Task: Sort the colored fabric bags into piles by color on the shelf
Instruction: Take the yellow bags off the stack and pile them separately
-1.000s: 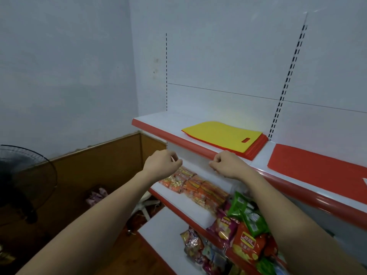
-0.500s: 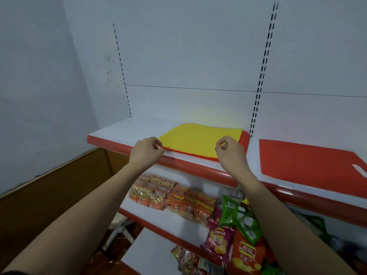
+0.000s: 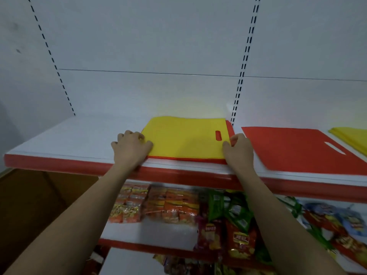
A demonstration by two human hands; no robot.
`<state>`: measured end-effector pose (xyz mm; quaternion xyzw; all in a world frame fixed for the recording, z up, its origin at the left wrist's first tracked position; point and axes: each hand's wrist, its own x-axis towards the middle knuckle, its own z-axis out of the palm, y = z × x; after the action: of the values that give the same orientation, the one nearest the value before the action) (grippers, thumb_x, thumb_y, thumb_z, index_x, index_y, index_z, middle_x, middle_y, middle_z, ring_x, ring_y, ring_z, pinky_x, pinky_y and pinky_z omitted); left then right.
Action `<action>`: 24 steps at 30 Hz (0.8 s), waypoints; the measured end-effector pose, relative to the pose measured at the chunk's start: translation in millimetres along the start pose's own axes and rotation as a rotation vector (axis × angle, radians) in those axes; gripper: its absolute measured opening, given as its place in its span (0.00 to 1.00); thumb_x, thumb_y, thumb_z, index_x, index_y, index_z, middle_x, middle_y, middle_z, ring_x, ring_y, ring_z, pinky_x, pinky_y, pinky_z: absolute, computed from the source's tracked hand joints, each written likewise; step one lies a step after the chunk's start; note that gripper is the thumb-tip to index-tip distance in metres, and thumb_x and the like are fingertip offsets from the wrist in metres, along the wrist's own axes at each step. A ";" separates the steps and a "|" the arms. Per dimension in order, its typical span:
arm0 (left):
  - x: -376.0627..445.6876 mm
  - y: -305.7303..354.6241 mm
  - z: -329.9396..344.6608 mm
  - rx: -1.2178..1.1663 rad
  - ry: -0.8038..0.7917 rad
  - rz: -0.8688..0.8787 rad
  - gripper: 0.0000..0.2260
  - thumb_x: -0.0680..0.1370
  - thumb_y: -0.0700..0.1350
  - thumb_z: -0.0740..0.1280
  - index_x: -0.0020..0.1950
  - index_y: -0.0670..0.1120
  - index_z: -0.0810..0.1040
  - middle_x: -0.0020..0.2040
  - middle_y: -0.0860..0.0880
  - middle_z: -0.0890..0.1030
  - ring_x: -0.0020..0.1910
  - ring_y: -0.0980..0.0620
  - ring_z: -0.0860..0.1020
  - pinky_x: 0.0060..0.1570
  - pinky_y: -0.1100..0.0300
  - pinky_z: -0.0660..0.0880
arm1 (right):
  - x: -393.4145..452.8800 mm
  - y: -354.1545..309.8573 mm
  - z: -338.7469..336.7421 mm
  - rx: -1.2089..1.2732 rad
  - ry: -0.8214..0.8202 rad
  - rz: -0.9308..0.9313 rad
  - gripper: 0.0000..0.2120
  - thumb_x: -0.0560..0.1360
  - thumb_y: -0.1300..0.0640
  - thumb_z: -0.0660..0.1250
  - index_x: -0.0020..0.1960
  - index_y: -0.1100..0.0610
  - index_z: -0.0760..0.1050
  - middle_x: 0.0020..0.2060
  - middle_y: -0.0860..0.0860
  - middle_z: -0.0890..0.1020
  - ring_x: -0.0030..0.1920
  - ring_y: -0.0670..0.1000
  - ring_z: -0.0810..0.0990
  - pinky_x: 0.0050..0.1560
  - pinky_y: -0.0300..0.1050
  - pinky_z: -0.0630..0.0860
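Your left hand (image 3: 131, 148) grips the left edge of the yellow bag (image 3: 182, 138), thumb laid on top; your right hand (image 3: 237, 150) pinches its right edge beside the one handle slot, fingers curled. That bag tops a mixed stack (image 3: 186, 160) with red layers beneath, too thin to count, near the front of the top shelf (image 3: 69, 139). To its right you have one red bag (image 3: 294, 147), then one yellow pile (image 3: 351, 136) at the frame edge. Two lower shelves hold snack packets (image 3: 172, 205).

Arms: we see two bare forearms, no sleeves in view.
Hands: our left hand (image 3: 131, 148) and right hand (image 3: 238, 150) wear no gloves or rings.
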<state>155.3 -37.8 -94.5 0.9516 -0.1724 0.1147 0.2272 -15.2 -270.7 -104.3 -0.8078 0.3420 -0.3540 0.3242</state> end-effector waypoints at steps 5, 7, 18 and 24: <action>8.0 -8.9 12.2 -0.042 0.027 -0.005 0.25 0.74 0.59 0.65 0.67 0.48 0.76 0.63 0.42 0.74 0.64 0.40 0.68 0.61 0.46 0.64 | -3.2 4.6 0.4 -0.025 0.035 -0.011 0.09 0.76 0.57 0.69 0.54 0.57 0.74 0.45 0.51 0.77 0.46 0.52 0.75 0.44 0.42 0.66; 9.5 -10.4 14.6 -0.021 0.023 -0.004 0.26 0.74 0.62 0.64 0.67 0.48 0.75 0.63 0.42 0.74 0.65 0.40 0.68 0.61 0.46 0.64 | -2.2 8.3 2.4 -0.041 0.081 -0.062 0.06 0.76 0.62 0.67 0.53 0.59 0.75 0.43 0.52 0.78 0.43 0.53 0.75 0.40 0.43 0.64; 7.0 -12.0 12.7 -0.151 0.013 0.012 0.22 0.72 0.65 0.67 0.57 0.52 0.77 0.54 0.47 0.80 0.60 0.44 0.72 0.60 0.48 0.61 | -5.6 12.8 0.6 -0.001 0.098 -0.056 0.15 0.77 0.70 0.55 0.50 0.57 0.78 0.38 0.59 0.79 0.26 0.52 0.66 0.29 0.42 0.58; 3.2 -11.5 7.6 -0.146 0.027 0.075 0.18 0.76 0.59 0.66 0.61 0.51 0.76 0.57 0.47 0.81 0.58 0.44 0.75 0.59 0.50 0.61 | -8.7 3.8 4.5 -0.063 0.123 -0.040 0.15 0.79 0.67 0.57 0.51 0.57 0.81 0.48 0.54 0.80 0.30 0.47 0.68 0.30 0.41 0.60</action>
<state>163.6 -32.6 -104.7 0.9237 -0.2128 0.1232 0.2939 -17.4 -264.8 -112.6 -0.8010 0.3558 -0.3985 0.2700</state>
